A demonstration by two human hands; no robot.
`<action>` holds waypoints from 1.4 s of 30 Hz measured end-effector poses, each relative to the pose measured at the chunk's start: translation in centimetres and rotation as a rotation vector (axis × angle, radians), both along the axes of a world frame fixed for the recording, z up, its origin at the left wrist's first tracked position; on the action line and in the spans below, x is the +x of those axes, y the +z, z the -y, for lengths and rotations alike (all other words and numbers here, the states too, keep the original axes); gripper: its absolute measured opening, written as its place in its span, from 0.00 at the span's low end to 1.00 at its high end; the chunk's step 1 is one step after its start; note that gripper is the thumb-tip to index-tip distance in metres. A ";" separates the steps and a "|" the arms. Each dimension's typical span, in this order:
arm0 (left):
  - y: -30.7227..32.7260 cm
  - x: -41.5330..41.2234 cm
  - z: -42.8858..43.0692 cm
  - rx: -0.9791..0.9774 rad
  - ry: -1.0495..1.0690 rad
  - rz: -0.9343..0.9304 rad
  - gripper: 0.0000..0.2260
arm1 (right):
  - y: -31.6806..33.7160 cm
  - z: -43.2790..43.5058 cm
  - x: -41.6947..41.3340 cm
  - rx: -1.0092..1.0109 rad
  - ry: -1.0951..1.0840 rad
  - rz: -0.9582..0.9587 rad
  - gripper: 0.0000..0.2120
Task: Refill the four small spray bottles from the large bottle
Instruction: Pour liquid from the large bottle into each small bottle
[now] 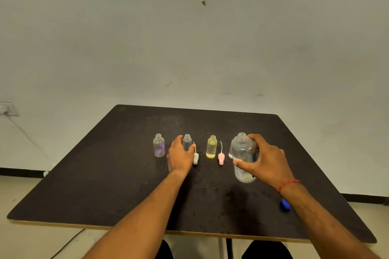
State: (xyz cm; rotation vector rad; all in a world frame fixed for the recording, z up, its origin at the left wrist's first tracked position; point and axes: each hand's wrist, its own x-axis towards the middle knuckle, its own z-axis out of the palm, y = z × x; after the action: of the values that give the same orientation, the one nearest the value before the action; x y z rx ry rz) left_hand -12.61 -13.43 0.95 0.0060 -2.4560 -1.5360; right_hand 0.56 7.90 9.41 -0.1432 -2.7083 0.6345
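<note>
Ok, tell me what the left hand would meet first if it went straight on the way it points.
The clear small bottle, standing open just ahead between the left hand's thumb and fingers; it may already touch it, depth is unclear.

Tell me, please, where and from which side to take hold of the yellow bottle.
Grip the yellow bottle round its straight body, probably from the front: it stands upright and uncapped, and the pink spray head lies close on its right.

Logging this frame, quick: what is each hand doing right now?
Left hand: holding the small clear bottle, second from left.
Right hand: holding the large bottle.
</note>
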 end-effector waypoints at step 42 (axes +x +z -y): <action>3.4 3.7 1.1 -0.030 -0.246 -0.338 0.19 | 4.2 1.9 -2.3 0.400 0.109 -0.008 0.36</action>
State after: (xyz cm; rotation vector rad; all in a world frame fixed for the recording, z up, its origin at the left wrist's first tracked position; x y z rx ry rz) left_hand -8.93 -14.57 4.32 -0.5337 -2.2707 -1.4497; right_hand -1.74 6.03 13.57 0.1090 -2.7855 0.1103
